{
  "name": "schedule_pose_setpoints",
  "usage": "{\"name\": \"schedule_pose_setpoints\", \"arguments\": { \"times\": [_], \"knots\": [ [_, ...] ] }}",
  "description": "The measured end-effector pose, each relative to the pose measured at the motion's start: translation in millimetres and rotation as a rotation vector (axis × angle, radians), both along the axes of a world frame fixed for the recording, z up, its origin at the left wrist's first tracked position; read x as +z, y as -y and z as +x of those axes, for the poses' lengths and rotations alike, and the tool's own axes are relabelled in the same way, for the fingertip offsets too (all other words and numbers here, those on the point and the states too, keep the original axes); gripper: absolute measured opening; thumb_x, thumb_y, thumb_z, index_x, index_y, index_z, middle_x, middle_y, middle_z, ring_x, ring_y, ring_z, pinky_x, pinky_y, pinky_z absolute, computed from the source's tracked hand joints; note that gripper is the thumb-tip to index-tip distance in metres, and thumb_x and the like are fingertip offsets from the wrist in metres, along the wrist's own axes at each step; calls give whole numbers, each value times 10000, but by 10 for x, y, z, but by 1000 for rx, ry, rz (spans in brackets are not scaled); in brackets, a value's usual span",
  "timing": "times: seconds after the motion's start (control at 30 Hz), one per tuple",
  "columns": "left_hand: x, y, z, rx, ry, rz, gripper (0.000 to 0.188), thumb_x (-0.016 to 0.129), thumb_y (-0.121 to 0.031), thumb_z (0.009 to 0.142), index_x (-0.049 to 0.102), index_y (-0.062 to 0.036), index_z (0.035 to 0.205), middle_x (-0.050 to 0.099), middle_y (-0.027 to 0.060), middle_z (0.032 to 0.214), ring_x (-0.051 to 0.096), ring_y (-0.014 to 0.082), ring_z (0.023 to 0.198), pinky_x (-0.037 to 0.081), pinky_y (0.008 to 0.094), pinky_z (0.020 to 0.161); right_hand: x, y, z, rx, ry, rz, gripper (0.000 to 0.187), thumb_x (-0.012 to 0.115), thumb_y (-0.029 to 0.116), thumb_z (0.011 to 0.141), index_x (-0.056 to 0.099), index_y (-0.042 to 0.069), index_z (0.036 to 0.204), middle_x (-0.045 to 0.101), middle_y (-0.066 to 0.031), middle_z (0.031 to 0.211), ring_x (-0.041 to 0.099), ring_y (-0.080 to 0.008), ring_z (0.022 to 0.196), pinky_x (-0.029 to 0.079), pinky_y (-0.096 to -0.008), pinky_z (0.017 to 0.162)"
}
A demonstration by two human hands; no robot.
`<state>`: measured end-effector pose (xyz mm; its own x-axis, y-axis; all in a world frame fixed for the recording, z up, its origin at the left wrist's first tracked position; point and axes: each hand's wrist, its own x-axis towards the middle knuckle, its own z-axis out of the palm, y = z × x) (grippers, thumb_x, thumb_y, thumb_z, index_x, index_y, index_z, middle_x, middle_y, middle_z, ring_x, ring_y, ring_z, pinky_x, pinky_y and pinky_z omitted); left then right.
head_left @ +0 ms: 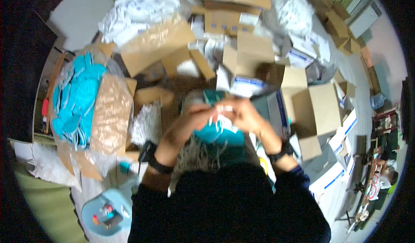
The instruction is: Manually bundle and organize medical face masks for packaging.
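My left hand (196,116) and my right hand (243,114) meet in the middle of the view, fingers bent and drawn together. A small white bit (225,108) shows at the fingertips; blur hides what it is and whether both hands grip it. Just below the hands lies a teal fabric piece (220,135), partly covered by them, with white strands across it. Pale cords (194,156) hang in a tangle nearer to me. Each wrist wears a dark band.
On the left a plastic-lined carton (110,113) holds a heap of teal fabric pieces (78,100). Open cardboard boxes (317,109) crowd the right and far side. White bundles (140,11) are piled at the back. A light blue bin (97,208) stands lower left. A person (389,178) is at far right.
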<state>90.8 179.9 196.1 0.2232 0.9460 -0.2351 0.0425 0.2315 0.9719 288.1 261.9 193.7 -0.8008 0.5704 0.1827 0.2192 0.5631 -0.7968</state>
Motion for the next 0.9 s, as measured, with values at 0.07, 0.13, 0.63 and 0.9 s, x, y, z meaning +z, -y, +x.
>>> {"name": "schedule_pose_setpoints", "arguments": {
  "times": [0.07,0.13,0.63,0.9],
  "knots": [
    [70,13,10,7,-30,-37,266,527,-316,926,603,-114,772,468,-78,677,391,21,594,307,202,530,130,28,54,-3,-40,4,101,642,95,839,642,37,921,607,-116,845,574,-257,785,464,-330,702],
    [28,16,116,67,87,-97,268,518,-313,940,573,-111,772,432,-84,653,355,17,568,272,200,499,88,28,72,-65,-130,-159,90,639,85,855,635,6,897,594,-65,794,542,-176,744,451,-305,682],
    [-263,174,594,187,694,-337,282,439,-315,995,488,-119,798,362,-76,594,304,21,463,230,197,401,-397,-615,-135,-512,-809,-1634,290,354,311,963,534,186,772,474,-13,518,300,-109,341,245,-264,322],
    [-347,840,581,106,548,-171,269,400,-284,1007,486,-94,838,332,-78,597,304,21,474,240,197,428,-261,-1109,234,-358,-1034,-1360,145,475,215,915,522,85,869,534,-58,652,374,-102,426,331,-245,388]
  ]
}}
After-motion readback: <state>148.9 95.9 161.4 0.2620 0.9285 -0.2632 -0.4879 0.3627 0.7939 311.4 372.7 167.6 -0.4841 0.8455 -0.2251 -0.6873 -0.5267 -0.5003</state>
